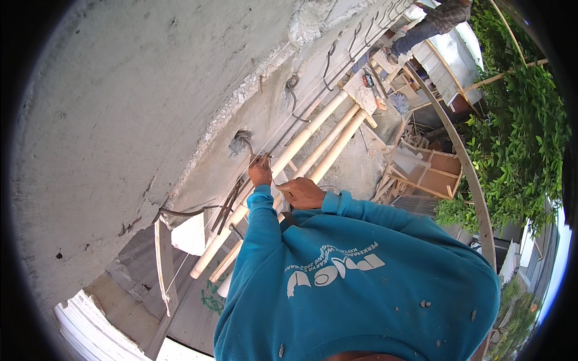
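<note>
My left hand (pixel 261 171) is closed at the lower end of a bent steel bar (pixel 248 143) that sticks out of a broken hole in the concrete wall. Close by to the right, my right hand (pixel 303 192) is curled shut, its fingertips pointing toward the left hand; what they hold, if anything, I cannot make out. A thin pale string (pixel 282 127) runs along the wall past the left hand. Loose dark steel bars (pixel 226 207) lie below the left hand, beside the bamboo poles (pixel 313 127).
More bent bars (pixel 329 60) jut from the wall farther along. A board (pixel 363 90) carrying small items rests at the poles' far end. Another person (pixel 430 27) stands at the top right. A wooden frame (pixel 430 168) lies below, with leafy branches (pixel 518 126) on the right.
</note>
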{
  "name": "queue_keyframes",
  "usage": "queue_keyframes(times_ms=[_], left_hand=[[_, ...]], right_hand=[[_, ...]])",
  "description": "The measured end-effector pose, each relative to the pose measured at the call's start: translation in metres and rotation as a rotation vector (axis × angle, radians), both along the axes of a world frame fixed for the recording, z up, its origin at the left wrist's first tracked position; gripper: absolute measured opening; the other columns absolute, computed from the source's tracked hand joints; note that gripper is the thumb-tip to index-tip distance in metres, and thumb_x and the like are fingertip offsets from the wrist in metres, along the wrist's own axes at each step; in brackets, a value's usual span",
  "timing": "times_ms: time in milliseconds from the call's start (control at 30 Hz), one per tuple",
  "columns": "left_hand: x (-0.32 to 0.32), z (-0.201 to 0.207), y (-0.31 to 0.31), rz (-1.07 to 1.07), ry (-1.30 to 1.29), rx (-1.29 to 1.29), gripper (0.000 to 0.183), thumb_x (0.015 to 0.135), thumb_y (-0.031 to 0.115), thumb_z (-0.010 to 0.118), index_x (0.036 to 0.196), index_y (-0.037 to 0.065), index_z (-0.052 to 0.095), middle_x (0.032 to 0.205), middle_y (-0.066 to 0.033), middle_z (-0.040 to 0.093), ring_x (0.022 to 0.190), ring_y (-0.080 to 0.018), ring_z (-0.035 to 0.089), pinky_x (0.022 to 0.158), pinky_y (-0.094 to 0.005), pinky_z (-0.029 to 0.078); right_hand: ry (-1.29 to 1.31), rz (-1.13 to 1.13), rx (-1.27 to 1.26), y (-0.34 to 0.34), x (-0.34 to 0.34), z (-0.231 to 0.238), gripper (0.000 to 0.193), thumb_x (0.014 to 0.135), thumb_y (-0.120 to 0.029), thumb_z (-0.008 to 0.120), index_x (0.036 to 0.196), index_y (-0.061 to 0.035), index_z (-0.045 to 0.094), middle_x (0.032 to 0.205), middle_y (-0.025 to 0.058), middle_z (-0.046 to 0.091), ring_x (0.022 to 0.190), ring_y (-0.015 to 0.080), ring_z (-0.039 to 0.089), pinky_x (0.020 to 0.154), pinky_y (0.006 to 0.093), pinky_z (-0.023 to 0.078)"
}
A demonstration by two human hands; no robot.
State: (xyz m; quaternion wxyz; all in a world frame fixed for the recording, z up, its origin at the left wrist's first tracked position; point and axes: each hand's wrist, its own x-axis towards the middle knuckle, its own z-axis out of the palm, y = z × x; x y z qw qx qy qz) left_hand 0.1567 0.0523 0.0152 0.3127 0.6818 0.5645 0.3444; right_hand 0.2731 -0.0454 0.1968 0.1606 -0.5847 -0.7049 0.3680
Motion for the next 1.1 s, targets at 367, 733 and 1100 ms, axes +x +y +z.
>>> queue_keyframes(times_ms=[367, 733, 1100], left_hand=[[0.000, 0.001, -0.002, 0.067, -0.052, 0.008, 0.012, 0.084, 0.014, 0.066, 0.094, 0.010, 0.072, 0.090, -0.0111, 0.062, 0.085, -0.0302, 0.061, 0.075, -0.0406, 0.049], [0.000, -0.007, -0.004, 0.077, -0.084, -0.024, 0.011, 0.081, 0.011, 0.064, 0.088, 0.011, 0.074, 0.089, -0.0092, 0.062, 0.087, -0.0296, 0.061, 0.078, -0.0400, 0.051], [-0.002, -0.007, -0.004, 0.058, -0.051, 0.068, 0.015, 0.078, 0.008, 0.064, 0.088, 0.013, 0.073, 0.085, -0.0086, 0.061, 0.083, -0.0279, 0.062, 0.073, -0.0380, 0.051]], right_hand=[[-0.189, 0.255, 0.162, 0.117, 0.042, -0.030, 0.027, 0.084, -0.009, 0.054, 0.108, -0.0068, 0.065, 0.108, 0.0141, 0.063, 0.104, 0.0333, 0.057, 0.091, 0.0417, 0.048], [-0.617, 0.858, 0.527, 0.153, 0.042, -0.103, 0.022, 0.084, -0.016, 0.054, 0.104, -0.0099, 0.059, 0.131, 0.0063, 0.048, 0.123, 0.0287, 0.044, 0.093, 0.0447, 0.046], [-0.551, 0.834, 0.279, 0.164, 0.045, -0.109, 0.016, 0.079, -0.022, 0.065, 0.085, -0.0065, 0.063, 0.100, 0.0080, 0.055, 0.104, 0.0270, 0.053, 0.078, 0.0411, 0.051]])
